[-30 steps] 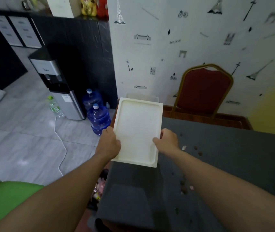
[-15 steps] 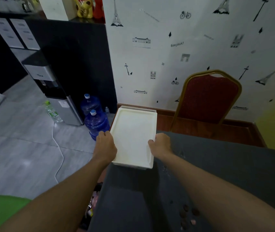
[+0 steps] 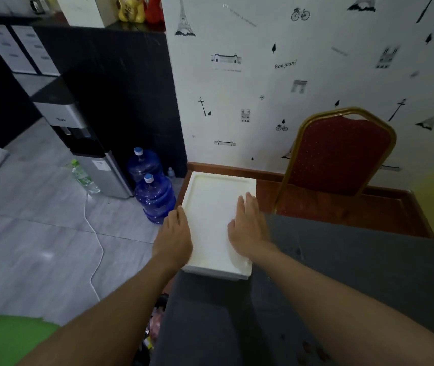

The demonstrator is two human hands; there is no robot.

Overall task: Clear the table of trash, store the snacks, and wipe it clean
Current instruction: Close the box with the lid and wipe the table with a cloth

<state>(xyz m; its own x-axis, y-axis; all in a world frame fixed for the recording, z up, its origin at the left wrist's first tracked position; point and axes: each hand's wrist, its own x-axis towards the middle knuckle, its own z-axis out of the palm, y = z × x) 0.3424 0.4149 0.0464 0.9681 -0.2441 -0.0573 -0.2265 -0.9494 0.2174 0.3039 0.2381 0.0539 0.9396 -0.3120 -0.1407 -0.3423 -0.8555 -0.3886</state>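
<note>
Paris-motif wallpaper (image 3: 263,88) backs the scene in the head view, and a red chair (image 3: 340,154) with a gilt frame stands beyond the right hand (image 3: 247,228), off to its right. The dark grey counter (image 3: 342,273) runs beneath both forearms. Brown crumbs (image 3: 313,350) lie on it well behind the right hand, near the elbow, so wiping is judged not yet done. A white lid (image 3: 210,204) sits flat at the counter's far left corner, directly under the hands; what it covers is hidden. The right hand lies palm-down on the lid's right half, fingers straight, grasping nothing. The left hand (image 3: 175,239) rests against the lid's left rim, fingers extended along the edge, not clenched. The lid is judged rigid plastic, light, smooth and somewhat slippery. The best hold is at the two long rims, opposite each other, where the raised lip gives purchase. Left of the left hand the grey tiled floor (image 3: 39,233) carries two blue water bottles (image 3: 155,199), a water dispenser (image 3: 89,154) and a white cable (image 3: 97,241). Coloured wrappers (image 3: 155,323) show below the left forearm, off the counter's edge.
</note>
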